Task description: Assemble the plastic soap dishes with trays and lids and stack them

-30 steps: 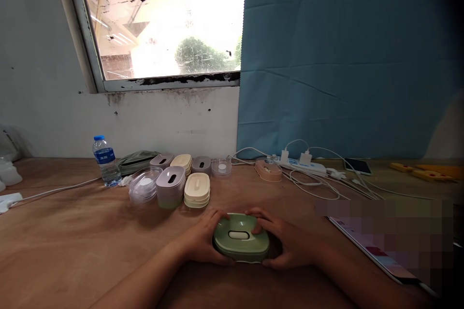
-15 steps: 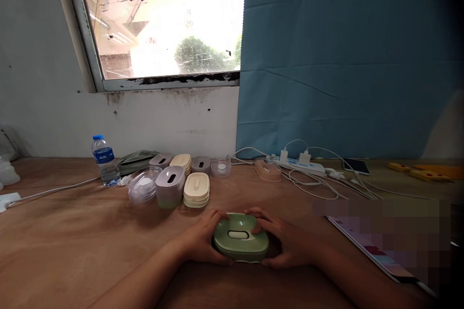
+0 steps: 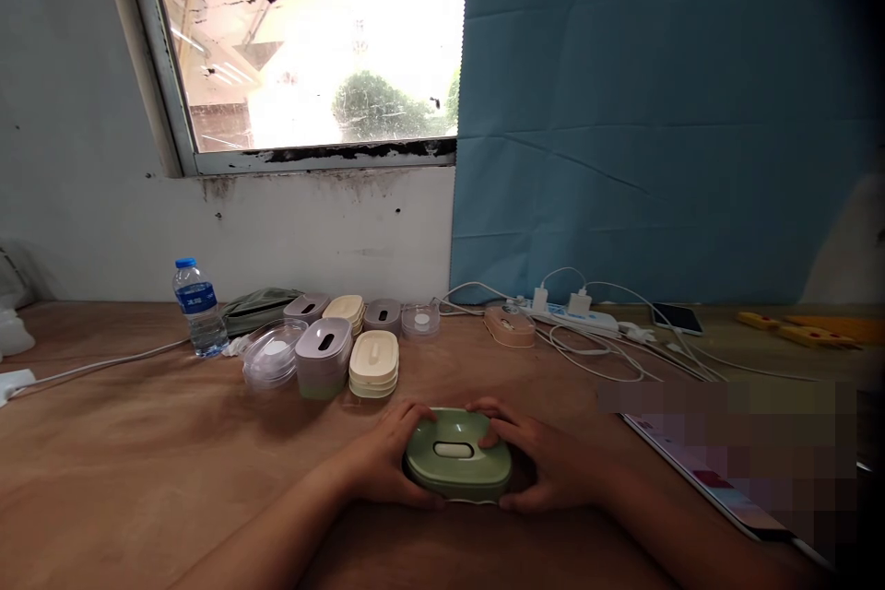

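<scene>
A green oval-cornered box with a lid (image 3: 460, 470) is at the front middle of the table, its lid slot showing a pale insert. My left hand (image 3: 394, 456) grips its left side, fingers over the top edge and thumb low at the front. On the opposite side, my right hand (image 3: 529, 456) holds the box, one finger bent onto the lid and the thumb at the lower front corner. Beyond the hands stand a mauve container with a slotted lid (image 3: 324, 355) and a stack of cream lids (image 3: 374, 359).
Clear plastic lids (image 3: 273, 355), a water bottle (image 3: 199, 309) and a grey-green pouch (image 3: 259, 309) stand at the back left. A pink lid (image 3: 510, 327) lies near a power strip (image 3: 577, 318) with loose cables. At right are a phone (image 3: 678, 319), yellow tools (image 3: 806, 335) and a partly blurred screen (image 3: 705, 479).
</scene>
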Demonstrator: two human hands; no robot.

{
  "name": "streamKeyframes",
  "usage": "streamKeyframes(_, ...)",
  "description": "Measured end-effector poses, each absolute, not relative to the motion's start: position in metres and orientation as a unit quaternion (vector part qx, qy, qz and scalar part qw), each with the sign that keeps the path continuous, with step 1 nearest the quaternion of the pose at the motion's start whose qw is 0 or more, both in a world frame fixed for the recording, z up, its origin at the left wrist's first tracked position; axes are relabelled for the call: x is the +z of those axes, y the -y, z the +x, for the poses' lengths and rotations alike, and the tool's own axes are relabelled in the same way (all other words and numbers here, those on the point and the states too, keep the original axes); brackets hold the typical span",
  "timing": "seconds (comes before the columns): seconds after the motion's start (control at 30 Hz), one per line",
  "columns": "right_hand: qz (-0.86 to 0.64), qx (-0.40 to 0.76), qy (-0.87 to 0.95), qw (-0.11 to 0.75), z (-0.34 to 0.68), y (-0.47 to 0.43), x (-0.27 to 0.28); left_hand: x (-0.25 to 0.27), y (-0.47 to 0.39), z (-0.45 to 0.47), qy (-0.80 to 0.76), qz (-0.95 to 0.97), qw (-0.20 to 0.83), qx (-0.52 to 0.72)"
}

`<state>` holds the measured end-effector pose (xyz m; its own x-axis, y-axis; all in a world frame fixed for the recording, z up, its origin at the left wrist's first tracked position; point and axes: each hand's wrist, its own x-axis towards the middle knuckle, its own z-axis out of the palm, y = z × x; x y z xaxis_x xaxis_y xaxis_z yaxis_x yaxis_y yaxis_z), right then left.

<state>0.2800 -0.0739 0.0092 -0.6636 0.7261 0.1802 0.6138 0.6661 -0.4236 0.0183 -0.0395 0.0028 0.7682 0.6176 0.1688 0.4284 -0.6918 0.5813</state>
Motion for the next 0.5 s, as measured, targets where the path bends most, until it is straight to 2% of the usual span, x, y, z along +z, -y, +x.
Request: streamKeyframes(0.5,-0.351,0.158,0.904,0.182,0.2822,0.0733,0.0082,0.0023,0.0397,0.0179,-0.285,0.902,0.268,0.184)
